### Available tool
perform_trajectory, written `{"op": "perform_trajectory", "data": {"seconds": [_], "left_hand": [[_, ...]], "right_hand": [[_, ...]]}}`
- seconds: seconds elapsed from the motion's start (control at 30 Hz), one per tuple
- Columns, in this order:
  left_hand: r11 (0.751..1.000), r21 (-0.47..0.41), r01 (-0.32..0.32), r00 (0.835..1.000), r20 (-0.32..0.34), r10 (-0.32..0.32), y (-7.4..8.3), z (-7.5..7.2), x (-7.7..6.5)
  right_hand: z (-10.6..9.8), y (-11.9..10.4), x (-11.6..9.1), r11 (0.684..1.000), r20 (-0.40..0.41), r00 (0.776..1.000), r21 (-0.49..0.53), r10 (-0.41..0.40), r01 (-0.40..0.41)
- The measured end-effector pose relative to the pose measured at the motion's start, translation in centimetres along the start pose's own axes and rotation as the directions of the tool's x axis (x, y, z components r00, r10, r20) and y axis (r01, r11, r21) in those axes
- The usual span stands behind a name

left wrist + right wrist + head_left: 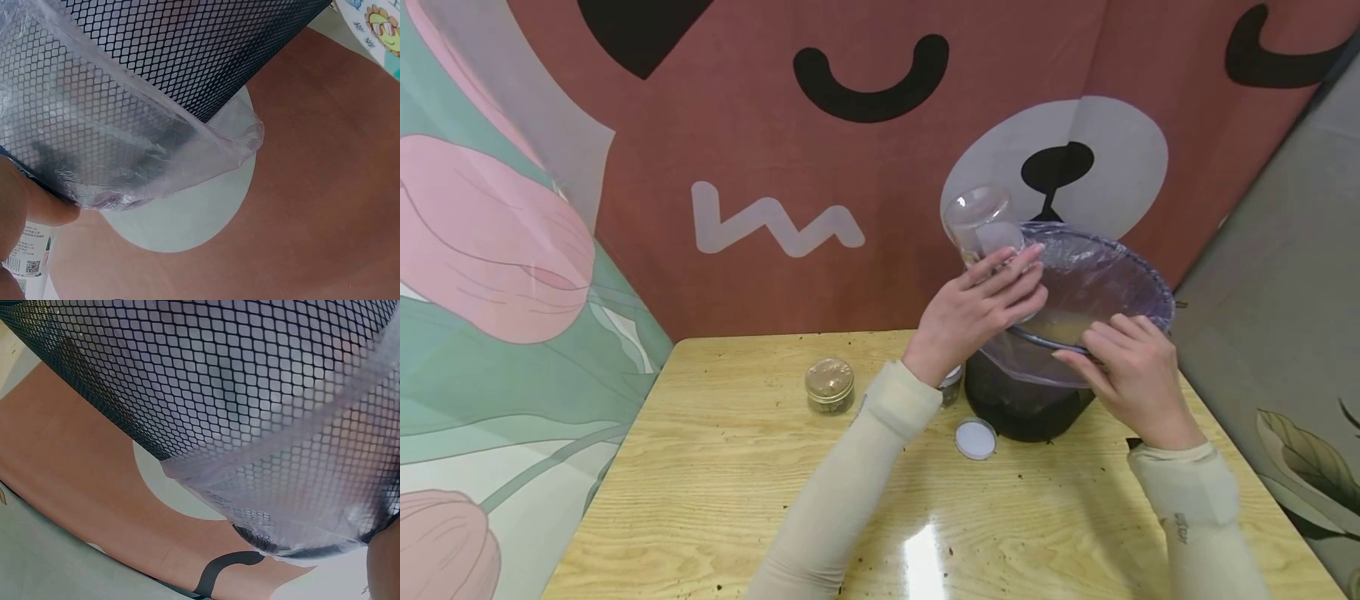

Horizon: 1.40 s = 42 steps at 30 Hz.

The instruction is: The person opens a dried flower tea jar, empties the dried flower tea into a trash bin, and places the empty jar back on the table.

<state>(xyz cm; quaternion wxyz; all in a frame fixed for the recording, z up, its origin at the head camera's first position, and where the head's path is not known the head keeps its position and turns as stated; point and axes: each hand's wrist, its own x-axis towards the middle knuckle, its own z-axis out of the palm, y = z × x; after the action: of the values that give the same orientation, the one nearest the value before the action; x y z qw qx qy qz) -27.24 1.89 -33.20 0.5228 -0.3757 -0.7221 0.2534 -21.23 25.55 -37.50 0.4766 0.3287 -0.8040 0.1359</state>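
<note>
A black mesh waste bin (1030,404), lined with a translucent purple bag (1097,275), stands tilted on the table. My left hand (977,308) is at the bin's left rim and holds a clear jar (981,217) there; its fingers hide part of the jar. A white label with printed text (31,250) shows below the fingers (50,209) in the left wrist view. With my right hand (1138,375) I grip the near right rim of the bin, over the bag. The right wrist view shows the bin's mesh wall (237,381) and the bag's hanging edge (300,531).
On the table (722,500), a jar with a gold-coloured lid (830,383) stands to the left. A small dark jar (951,387) is partly hidden behind my left wrist. A round white lid (976,438) lies before the bin. Dark crumbs are scattered about. A printed cloth (775,292) hangs behind.
</note>
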Motion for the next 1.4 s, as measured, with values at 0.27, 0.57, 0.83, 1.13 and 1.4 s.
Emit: {"op": "perform_trajectory", "data": {"seconds": [0.27, 0.57, 0.83, 1.13, 1.4], "left_hand": [[1.000, 0.020, -0.020, 1.000, -0.005, 0.020, 0.07, -0.09, 0.16], [1.000, 0.007, 0.000, 1.000, -0.025, 0.000, -0.03, 0.02, 0.13], [1.000, 0.002, -0.009, 1.000, -0.019, 0.009, -0.04, 0.06, 0.04], [1.000, -0.005, -0.014, 1.000, -0.027, 0.014, 0.05, 0.10, 0.14], [1.000, 0.001, 0.030, 0.997, -0.076, -0.030, -0.02, 0.28, -0.06]], "right_hand": [[-0.04, -0.08, -0.11, 1.000, -0.004, 1.000, 0.002, 0.003, -0.003], [-0.02, -0.13, 0.22, 1.000, -0.030, 0.999, 0.011, -0.010, 0.011], [0.00, -0.08, 0.29, 1.000, -0.011, 1.000, 0.009, -0.005, 0.005], [-0.03, -0.06, 0.20, 1.000, -0.010, 1.000, 0.006, -0.007, 0.007], [0.08, -0.08, 0.15, 1.000, -0.021, 1.000, 0.012, -0.005, 0.005]]}}
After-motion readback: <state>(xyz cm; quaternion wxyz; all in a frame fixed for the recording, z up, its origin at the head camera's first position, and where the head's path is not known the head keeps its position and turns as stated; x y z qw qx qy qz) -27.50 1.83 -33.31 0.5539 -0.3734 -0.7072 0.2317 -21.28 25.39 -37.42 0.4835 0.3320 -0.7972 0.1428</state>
